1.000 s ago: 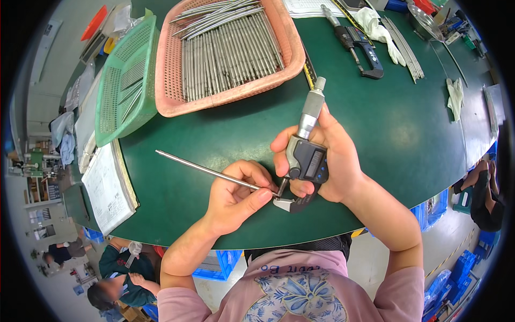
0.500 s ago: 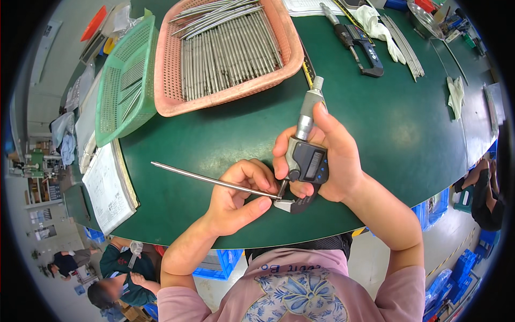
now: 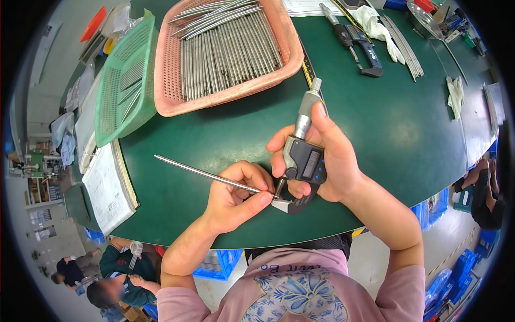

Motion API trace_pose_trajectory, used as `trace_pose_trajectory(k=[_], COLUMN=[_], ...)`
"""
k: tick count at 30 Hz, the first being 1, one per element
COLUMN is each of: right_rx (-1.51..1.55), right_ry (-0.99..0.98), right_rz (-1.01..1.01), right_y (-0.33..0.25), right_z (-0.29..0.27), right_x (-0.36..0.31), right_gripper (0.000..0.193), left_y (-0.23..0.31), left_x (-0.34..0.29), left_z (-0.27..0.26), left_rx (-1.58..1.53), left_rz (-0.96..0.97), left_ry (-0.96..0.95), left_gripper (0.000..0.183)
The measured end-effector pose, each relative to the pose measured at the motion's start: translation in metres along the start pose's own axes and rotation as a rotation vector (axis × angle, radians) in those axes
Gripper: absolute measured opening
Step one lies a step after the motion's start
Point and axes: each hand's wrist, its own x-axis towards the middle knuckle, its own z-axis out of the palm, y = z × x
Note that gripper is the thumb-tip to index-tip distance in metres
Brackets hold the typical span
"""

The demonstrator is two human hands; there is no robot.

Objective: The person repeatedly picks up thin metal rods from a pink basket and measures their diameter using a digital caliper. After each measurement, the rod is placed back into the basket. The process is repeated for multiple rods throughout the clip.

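Between thumb and fingers, my left hand [image 3: 236, 196] pinches a thin metal rod [image 3: 198, 172] near its right end. The rod's free end points up and to the left above the table. My right hand [image 3: 335, 155] is wrapped round a digital micrometer [image 3: 307, 161], with its silver thimble pointing away from me. At the micrometer's near end, the rod's tip sits at the gap between the spindle and the anvil. Whether both faces touch the rod is too small to tell.
A pink basket [image 3: 296, 51] full of metal rods stands at the back beside a green basket [image 3: 107, 115] with more rods. Papers [image 3: 110, 188] lie at the left. A second micrometer [image 3: 357, 45], white gloves [image 3: 375, 24] and loose rods [image 3: 402, 48] lie at the back right of the green table [image 3: 407, 134].
The micrometer and my right hand have shifted slightly left. The rod has tilted a little and slid slightly right, its tip staying at the micrometer's gap.
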Motion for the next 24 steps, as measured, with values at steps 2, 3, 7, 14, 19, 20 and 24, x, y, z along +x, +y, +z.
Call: trace_pose_trajectory(k=[2,3,7,14,19,20,24], right_rx=[0.019,0.029,0.038,0.081,0.068,0.060,0.053], right_ry=[-0.007,-0.010,-0.005,0.006,-0.005,-0.001,-0.006], right_rz=[0.009,0.014,0.054,0.066,0.068,0.068,0.055], right_y=[0.0007,0.0009,-0.0028,-0.0023,-0.0035,-0.0040,-0.0034], right_z=[-0.0004,-0.0008,-0.0005,0.0001,0.0002,0.0006,0.0007], right_x=[0.0004,0.0006,0.0004,-0.0010,-0.0006,-0.0007,0.0000], right_gripper=[0.073,0.073,0.073,0.075,0.073,0.072,0.071], left_y=[0.0001,0.0004,0.0016,0.0030,0.0025,0.0026,0.0017], left_x=[0.0000,0.0002,0.0007,0.0001,0.0010,0.0010,0.0014], left_z=[-0.0002,0.0002,0.0014,0.0026,0.0024,0.0026,0.0027], left_rx=[0.006,0.015,0.031,0.022,0.026,0.027,0.006], left_rz=[0.018,0.030,0.063,0.063,0.064,0.064,0.064], left_ry=[-0.009,-0.008,0.000,-0.004,-0.011,-0.012,-0.007], left_gripper=[0.015,0.015,0.015,0.015,0.016,0.016,0.016])
